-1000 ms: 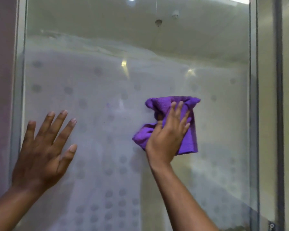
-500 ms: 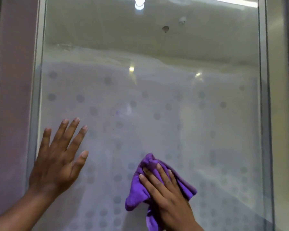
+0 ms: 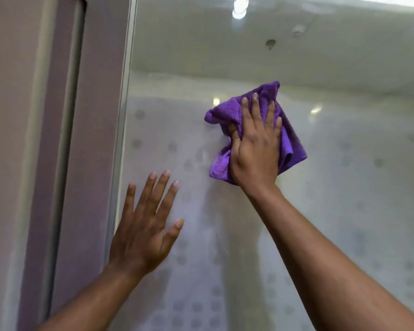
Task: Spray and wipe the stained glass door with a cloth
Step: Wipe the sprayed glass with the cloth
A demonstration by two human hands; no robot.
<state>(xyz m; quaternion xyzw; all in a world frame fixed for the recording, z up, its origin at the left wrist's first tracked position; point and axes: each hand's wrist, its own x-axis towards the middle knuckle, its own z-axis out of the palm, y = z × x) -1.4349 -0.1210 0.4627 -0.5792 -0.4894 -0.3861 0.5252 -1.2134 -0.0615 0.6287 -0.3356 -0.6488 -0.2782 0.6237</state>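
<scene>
1. The right hand [image 3: 255, 149] presses a crumpled purple cloth [image 3: 289, 139] flat against the glass door [image 3: 344, 187], fingers straight and slightly spread over it.
2. The left hand [image 3: 144, 225] lies below and to the left of the right hand, palm on the glass, fingers straight and spread, holding nothing.
3. A mauve door frame [image 3: 58, 163] stands just left of the left hand.
</scene>
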